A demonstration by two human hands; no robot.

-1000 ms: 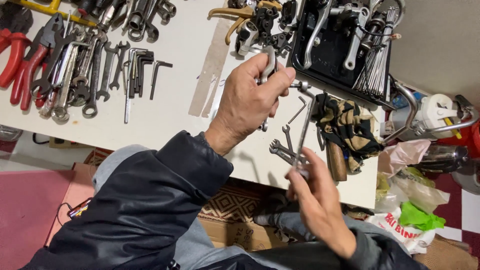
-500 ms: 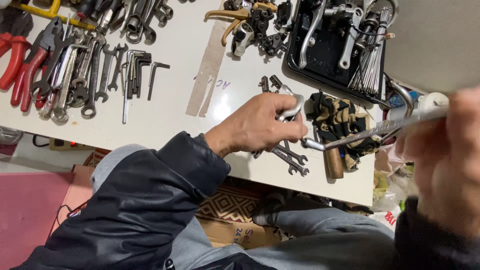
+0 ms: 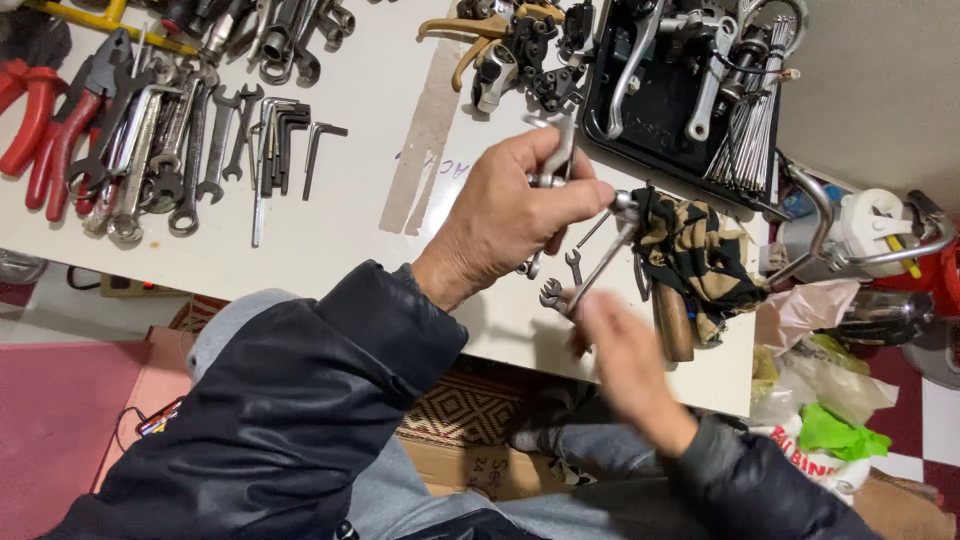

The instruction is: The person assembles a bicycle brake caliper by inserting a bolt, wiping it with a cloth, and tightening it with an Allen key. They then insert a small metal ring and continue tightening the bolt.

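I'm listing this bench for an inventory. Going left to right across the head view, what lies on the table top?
Red pliers → row of spanners → hex keys → strip of tape → black tray of bike parts → bundle of spokes.

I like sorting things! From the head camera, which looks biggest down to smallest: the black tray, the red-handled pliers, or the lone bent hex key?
1. Black rectangular tray full of metal parts
2. Red-handled pliers at the far left
3. Lone dark L-shaped hex key on the white table

Left hand (image 3: 515, 215) grips a small wrench (image 3: 556, 160) above the white bench (image 3: 360, 220); blurred right hand (image 3: 625, 355) holds a long metal tool (image 3: 603, 268).
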